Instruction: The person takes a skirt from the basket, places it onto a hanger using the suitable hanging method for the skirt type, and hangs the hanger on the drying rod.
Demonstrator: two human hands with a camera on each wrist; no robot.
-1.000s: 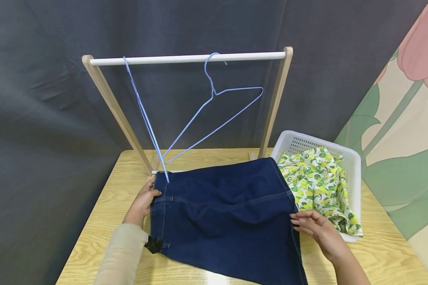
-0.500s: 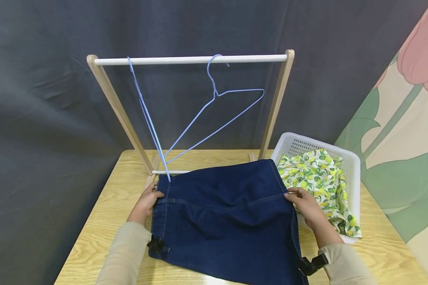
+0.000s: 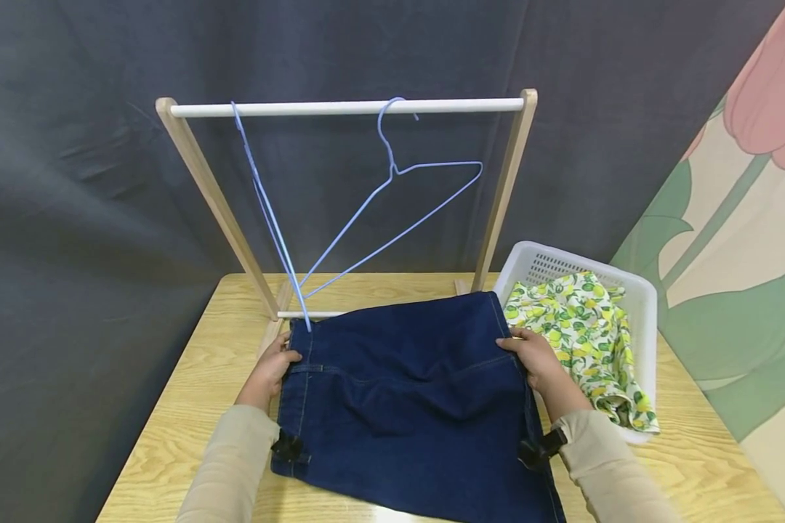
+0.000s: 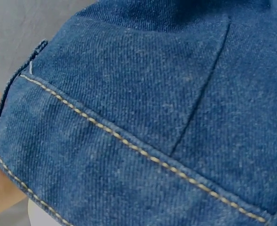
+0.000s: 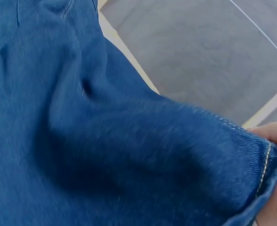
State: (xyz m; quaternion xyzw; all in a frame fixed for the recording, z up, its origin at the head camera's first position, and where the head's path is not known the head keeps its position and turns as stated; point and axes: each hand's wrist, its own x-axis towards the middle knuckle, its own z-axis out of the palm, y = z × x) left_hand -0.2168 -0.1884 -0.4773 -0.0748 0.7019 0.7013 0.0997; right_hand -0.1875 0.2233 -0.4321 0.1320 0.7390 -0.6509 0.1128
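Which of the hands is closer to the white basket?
Right. The right hand pinches the edge of the denim garment beside the white basket; the left hand holds the garment's opposite, waistband end, away from the basket.

Spread over table (image 3: pixel 190 378), at near middle: garment (image 3: pixel 405 421). At its left end, left hand (image 3: pixel 276 368); on its right edge, right hand (image 3: pixel 538 357), in front of basket (image 3: pixel 647 319). Behind garment, on table, rack (image 3: pixel 504 192), with lower bar (image 3: pixel 327 314) partly hidden by garment. Hooked over top bar (image 3: pixel 314 109): left hanger (image 3: pixel 271 218) near left post (image 3: pixel 211 195), right hanger (image 3: pixel 392 172) just right of middle. Lower end of left hanger in front of garment's far left corner; cannot tell whether touching. Basket right of rack, beside garment's right edge; inside, cloth (image 3: pixel 582 327). Behind rack, backdrop (image 3: pixel 340 43). Far right, past basket, wall (image 3: pixel 752 290).
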